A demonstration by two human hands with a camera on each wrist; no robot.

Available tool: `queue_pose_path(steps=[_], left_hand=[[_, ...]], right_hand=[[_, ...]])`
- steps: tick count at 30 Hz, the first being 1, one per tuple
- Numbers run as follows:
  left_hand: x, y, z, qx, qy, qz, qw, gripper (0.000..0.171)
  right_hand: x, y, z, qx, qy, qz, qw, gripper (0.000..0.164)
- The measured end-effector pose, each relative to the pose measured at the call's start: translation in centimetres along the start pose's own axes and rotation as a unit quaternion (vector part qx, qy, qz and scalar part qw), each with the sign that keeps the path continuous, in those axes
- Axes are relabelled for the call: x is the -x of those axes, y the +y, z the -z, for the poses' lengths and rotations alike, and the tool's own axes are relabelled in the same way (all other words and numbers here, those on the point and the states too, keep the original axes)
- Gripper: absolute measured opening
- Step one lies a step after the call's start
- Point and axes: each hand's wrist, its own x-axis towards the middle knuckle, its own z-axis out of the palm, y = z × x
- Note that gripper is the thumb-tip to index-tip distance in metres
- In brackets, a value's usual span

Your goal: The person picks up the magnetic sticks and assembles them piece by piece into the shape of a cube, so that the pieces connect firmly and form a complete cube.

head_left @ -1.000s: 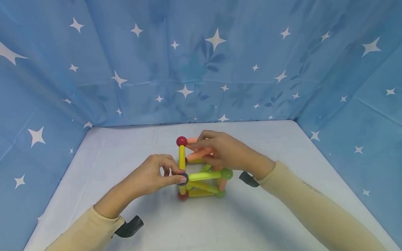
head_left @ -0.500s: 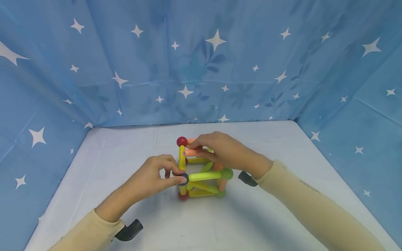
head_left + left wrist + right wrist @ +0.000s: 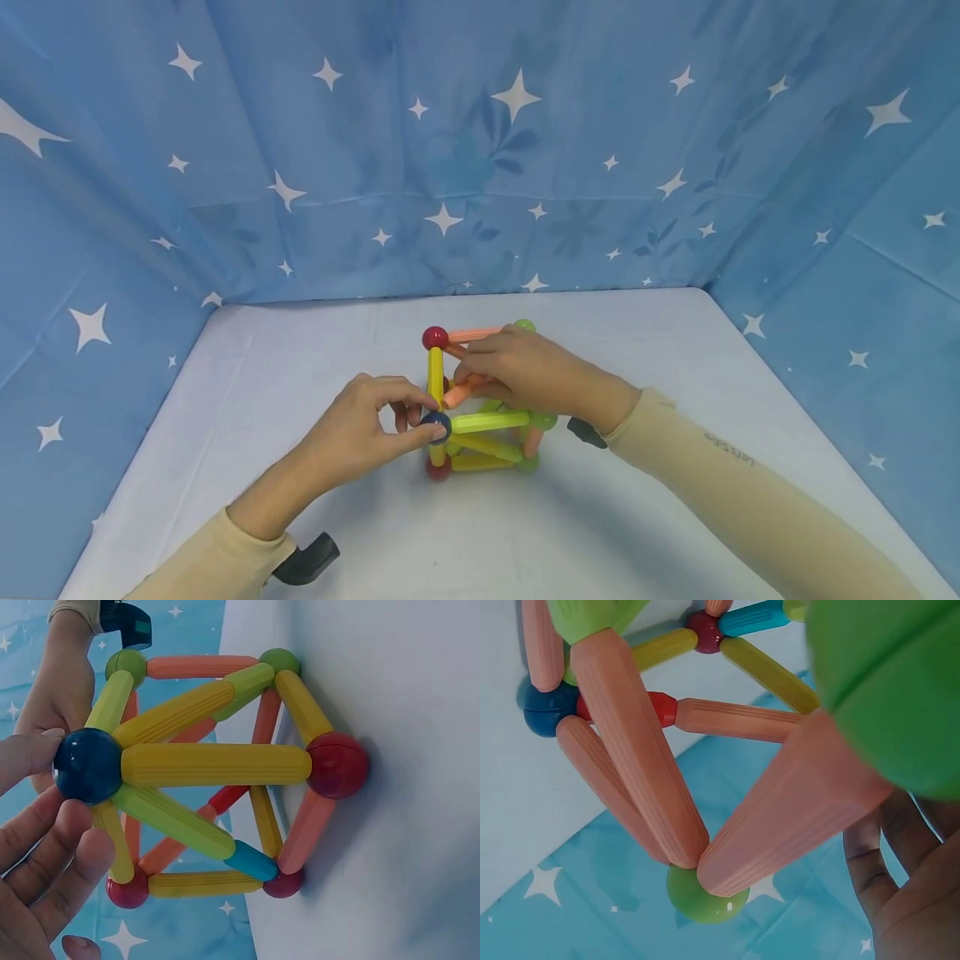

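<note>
On the white table stands a frame of coloured rods and balls, with a yellow rod [image 3: 214, 765] joining a dark blue ball [image 3: 88, 766] to a red ball [image 3: 339, 765]. My left hand [image 3: 360, 429] holds the blue ball at its near top-left corner, thumb and fingertips against it. My right hand [image 3: 528, 367] reaches over the frame and grips an orange rod [image 3: 459, 392]. That rod's free end points down-left, close to the blue ball; whether they touch I cannot tell. In the right wrist view, a large green ball [image 3: 900, 690] hides much of my right hand's fingers.
A red ball [image 3: 435, 337] and a green ball [image 3: 524, 326] top the frame's far corners. The white tabletop [image 3: 300, 350] surrounds it, backed by blue star-patterned cloth [image 3: 480, 167]. Black devices sit at both wrists, one [image 3: 306, 560] below my left sleeve.
My right hand has come slightly nearer, uncovering the far green ball. The orange rod's free end has swung down toward the blue ball. My left hand stays on the blue ball.
</note>
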Motion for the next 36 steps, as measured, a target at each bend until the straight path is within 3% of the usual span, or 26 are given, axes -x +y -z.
queue_pose_path(steps=[9,13,22,26,36], left_hand=[[0.1,0.1,-0.2,-0.039,0.02,-0.03,0.9986,0.018],[0.1,0.1,-0.2,-0.047,0.012,-0.038,0.9981,0.023],[-0.8,0.4,-0.1,-0.063,-0.053,-0.011,0.9966,0.046],[-1.5,0.7,0.1,-0.062,-0.088,0.009,0.9941,0.047],[-1.6,0.7,-0.3,-0.059,-0.085,0.02,0.9944,0.036]], right_hand=[[0.0,0.1,-0.1,-0.017,-0.018,-0.003,1.0,0.022],[0.1,0.1,-0.3,-0.024,-0.016,0.002,1.0,0.021],[0.4,0.2,-0.4,-0.032,0.0,0.011,0.999,0.024],[0.5,0.3,-0.6,-0.034,-0.003,0.012,0.999,0.023],[0.6,0.5,-0.6,-0.041,0.003,0.01,0.999,0.026]])
